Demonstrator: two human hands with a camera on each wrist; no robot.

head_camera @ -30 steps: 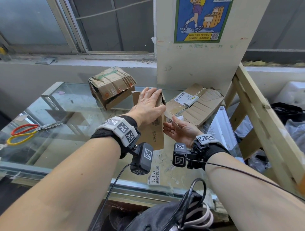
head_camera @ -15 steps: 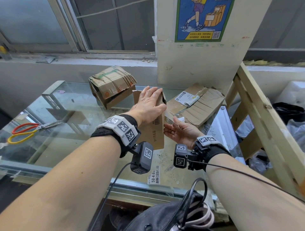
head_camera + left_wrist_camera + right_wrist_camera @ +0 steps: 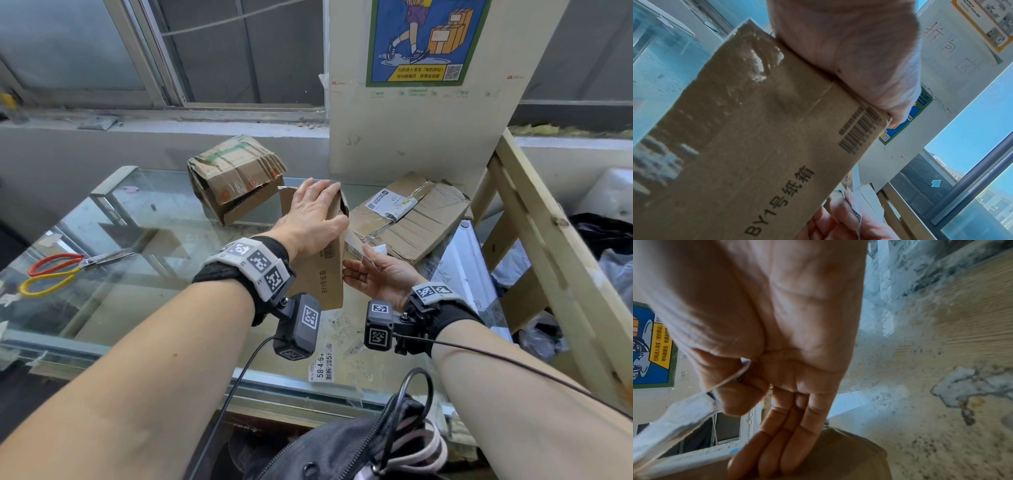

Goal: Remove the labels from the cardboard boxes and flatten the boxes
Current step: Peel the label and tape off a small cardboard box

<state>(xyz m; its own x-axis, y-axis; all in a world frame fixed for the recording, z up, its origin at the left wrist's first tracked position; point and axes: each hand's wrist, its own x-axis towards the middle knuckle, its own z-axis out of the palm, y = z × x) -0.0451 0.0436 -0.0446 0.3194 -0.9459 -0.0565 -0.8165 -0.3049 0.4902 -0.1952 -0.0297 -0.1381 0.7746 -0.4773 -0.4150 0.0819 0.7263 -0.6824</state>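
I hold a small brown cardboard box upright over the glass table. My left hand lies over its left face, with the thumb round the near edge. The left wrist view shows the printed face of the box under my palm. My right hand is at the box's right side. Its thumb and forefinger pinch a white label that is partly peeled off. In the right wrist view the label stretches away from the pinch, and the other three fingers lie straight against the box.
A crumpled open box stands at the back of the table. A flattened box with a white label lies at the back right. Red and yellow scissors lie at the left. A wooden frame stands to the right. A loose label lies near the front edge.
My right hand has closed thumb and forefinger on the label and pulled it a little away from the box. The left hand and the box have hardly moved.
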